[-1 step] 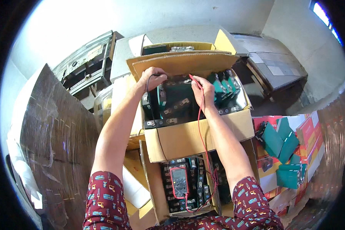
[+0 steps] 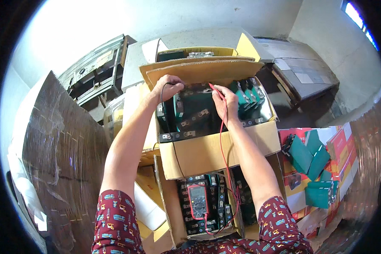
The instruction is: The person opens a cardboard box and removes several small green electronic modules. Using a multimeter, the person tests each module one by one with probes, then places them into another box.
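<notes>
My left hand (image 2: 168, 88) is closed at the far left of an open cardboard box (image 2: 218, 149). A black test lead (image 2: 166, 115) runs down from it; the probe tip is hidden. Between the fingers of my right hand (image 2: 227, 103) is a red test probe (image 2: 212, 86), pointing at the far row of metal terminals in the box. Whether its tip touches one I cannot tell. Both leads run down to a red-and-grey multimeter (image 2: 197, 202), which lies on dark terminal-topped cells in a lower box. Green flat battery cells (image 2: 246, 95) stand at the upper box's right side.
Loose green cells (image 2: 312, 157) lie on printed red-and-white cartons (image 2: 298, 202) at the right. Behind the upper box is another open box (image 2: 248, 47). A film-wrapped stack (image 2: 61, 161) rises at the left. Wooden tables (image 2: 305, 72) stand at the back.
</notes>
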A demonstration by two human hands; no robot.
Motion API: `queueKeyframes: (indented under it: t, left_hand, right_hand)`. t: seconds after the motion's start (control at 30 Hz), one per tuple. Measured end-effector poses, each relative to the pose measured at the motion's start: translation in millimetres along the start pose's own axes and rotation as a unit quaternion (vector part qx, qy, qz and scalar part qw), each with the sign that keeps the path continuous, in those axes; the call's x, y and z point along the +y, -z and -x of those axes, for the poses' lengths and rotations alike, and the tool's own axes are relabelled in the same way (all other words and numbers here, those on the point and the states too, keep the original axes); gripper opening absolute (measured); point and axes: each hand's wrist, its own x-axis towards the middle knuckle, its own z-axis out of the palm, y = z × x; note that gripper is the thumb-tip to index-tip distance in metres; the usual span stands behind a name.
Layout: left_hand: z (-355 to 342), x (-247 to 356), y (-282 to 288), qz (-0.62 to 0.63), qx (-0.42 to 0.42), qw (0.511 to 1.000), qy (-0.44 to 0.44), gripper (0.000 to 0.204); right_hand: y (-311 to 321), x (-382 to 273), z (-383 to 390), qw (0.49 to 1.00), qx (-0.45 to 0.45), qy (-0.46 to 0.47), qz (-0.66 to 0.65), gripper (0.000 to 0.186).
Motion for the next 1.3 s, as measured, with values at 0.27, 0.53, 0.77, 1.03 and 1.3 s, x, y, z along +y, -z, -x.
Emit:
queueKeyframes:
  t: [0.27, 0.53, 0.77, 1.03, 1.3]
  left_hand:
    - [33, 37, -5, 0.003, -0.06, 0.997, 0.042, 0.029]
    - [35, 33, -10, -0.024, -0.003, 0.999, 0.027, 0.033]
    - [27, 25, -16, -0.06, -0.005, 0.998, 0.014, 0.032]
    - [25, 17, -15, -0.077, -0.012, 0.997, 0.013, 0.032]
    - [24, 19, -15, -0.055, -0.011, 0.998, 0.01, 0.032]
  right_hand:
    - [36, -18, 35, 0.995, -0.031, -0.093, -0.021, 0.022]
    - [12, -7, 26, 0.998, -0.043, -0.032, 0.035, 0.026]
    - [12, -3, 25, 0.997, -0.052, -0.027, 0.043, 0.027]
    - [10, -1, 27, 0.996, -0.063, -0.033, 0.05, 0.029]
    - [10, 3, 27, 0.996, -0.067, -0.009, 0.06, 0.028]
